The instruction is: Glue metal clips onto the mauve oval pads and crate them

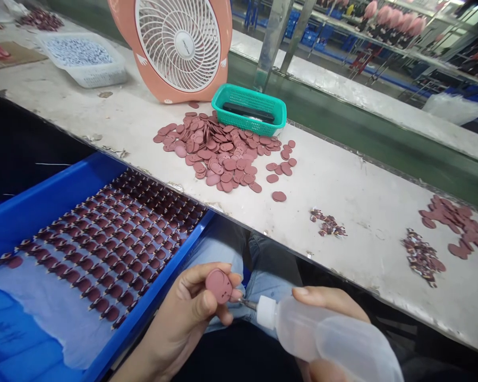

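At least one dull-red oval disc is pinched above the lap by the left hand's grip; a translucent squeeze bottle is clasped in the right hand, metal nozzle near the disc's holes, contact not discernible. Holes could be flooded if the bottle is squeezed too hard, or the disc knocked loose if bumped by the nozzle.

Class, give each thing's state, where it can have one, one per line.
Left hand: closed on a disc
Right hand: gripping the bottle
Bottle: tilted, nozzle toward disc
Blue tray: partly filled
Green basket: open-topped, holding something dark
White basket: filled
Fan: standing, spinning unclear
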A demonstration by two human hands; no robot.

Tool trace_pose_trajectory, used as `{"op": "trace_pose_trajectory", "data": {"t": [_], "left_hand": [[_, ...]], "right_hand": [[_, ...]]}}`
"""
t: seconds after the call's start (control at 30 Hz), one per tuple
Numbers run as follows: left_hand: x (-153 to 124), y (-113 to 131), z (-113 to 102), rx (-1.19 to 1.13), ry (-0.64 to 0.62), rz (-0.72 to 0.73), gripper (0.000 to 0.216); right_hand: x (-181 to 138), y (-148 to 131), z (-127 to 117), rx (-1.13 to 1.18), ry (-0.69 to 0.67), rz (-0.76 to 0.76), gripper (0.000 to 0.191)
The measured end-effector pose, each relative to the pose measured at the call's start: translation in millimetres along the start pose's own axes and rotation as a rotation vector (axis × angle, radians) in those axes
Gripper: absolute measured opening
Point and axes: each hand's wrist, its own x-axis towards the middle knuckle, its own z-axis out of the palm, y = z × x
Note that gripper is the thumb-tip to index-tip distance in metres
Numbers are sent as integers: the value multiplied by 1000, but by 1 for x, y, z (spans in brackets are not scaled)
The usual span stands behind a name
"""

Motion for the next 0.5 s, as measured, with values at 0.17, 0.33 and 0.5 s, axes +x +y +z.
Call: {"op": "trace_pose_trajectory", "data": {"t": [0.17,0.33,0.5], "left_hand": [[1,-1,-1,14,7,11,38],[0,-2,-2,21,11,8,38],[0,-1,-1,28,16,1,38]], "right_hand": [[2,-2,7,5,37,-4,40],[5,-4,8,14,5,48,41],[-6,3,4,-21,5,94,44]]}}
